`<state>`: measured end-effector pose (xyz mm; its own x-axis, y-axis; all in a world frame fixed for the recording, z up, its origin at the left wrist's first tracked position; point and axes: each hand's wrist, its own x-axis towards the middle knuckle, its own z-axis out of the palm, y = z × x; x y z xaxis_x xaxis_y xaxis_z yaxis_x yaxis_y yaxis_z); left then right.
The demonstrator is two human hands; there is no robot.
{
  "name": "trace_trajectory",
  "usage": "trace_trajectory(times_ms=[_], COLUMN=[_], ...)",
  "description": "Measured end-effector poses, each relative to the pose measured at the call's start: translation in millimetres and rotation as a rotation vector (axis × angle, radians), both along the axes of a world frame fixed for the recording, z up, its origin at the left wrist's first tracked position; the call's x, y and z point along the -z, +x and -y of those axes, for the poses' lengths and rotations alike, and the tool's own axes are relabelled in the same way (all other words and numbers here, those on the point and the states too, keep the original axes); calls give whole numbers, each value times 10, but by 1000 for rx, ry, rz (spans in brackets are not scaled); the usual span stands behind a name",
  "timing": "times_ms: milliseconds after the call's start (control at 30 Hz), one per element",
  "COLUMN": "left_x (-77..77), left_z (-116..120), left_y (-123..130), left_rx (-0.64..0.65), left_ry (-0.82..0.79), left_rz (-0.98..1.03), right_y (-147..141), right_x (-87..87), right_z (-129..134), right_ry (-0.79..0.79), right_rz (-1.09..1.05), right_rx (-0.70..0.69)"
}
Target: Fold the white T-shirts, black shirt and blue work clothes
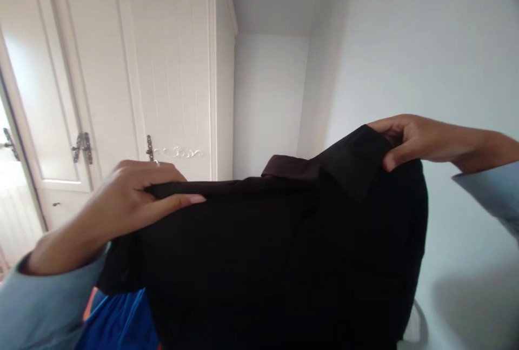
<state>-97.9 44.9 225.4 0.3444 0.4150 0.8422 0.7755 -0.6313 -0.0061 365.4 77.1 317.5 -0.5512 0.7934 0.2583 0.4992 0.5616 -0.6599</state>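
Note:
A black collared shirt hangs spread out between my two hands, filling the lower middle of the view. My left hand pinches its top edge at the left shoulder, thumb on the near side and fingers behind. Higher up at the right, my right hand grips the cloth beside the collar, thumb in front. The right side of the shirt is raised above the left. Its lower part runs out of the picture, and dark folds hide its front details.
A cream wardrobe with dark metal handles stands at the back left. Pale walls rise behind and to the right. Bright blue cloth shows below my left hand. A white object, partly hidden, is at the lower right.

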Motion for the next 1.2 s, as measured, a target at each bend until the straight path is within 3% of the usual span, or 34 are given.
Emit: trace_trajectory(times_ms=[100, 200, 300, 400, 500, 533, 600, 700, 800, 867, 967, 1067, 1200], left_x=[-127, -199, -213, -66, 351, 549, 1000, 1676, 2151, 2313, 2386, 2389, 2414], left_z=[-8, -176, -576, -1195, -1880, -2080, -2387, -2586, -2579, -2546, -2518, -2529, -2561], left_y=[-159, -294, -382, -402, -380, -375, -375, -392, -394, -381, -385, -469, -631], left_rx=[119, 33, -135, -277, -405, -465, -594, -685, -654, -610, -548, -485, -427], left_ry=[-144, -269, -198, -132, -266, -358, -579, -856, -1024, -1073, -1078, -1143, -1333], left_rz=[-99, -68, 9, 42, -2, -49, -173, -317, -343, -355, -373, -364, -342], right_y=[103, 78, -76, -321, -616, -715, -894, -1086, -1176, -1171, -1002, -603, 39], right_x=[-108, -141, -86, 126, 585, 798, 1304, 2163, 2934, 3309, 3653, 3836, 3987], right_z=[-137, -451, -980, -1664, -2327, -2507, -2772, -2935, -2901, -2823, -2669, -2518, -2358], right_ry=[45, 159, 288, 385, 415, 398, 327, 146, -27, -88, -125, -170, -284], right_rz=[63, -1, -143, -205, -6, 105, 206, 331, 441, 477, 487, 431, 375], right_rx=[18, 51, 107, 265, 548, 640, 689, 666, 555, 489, 404, 363, 572])
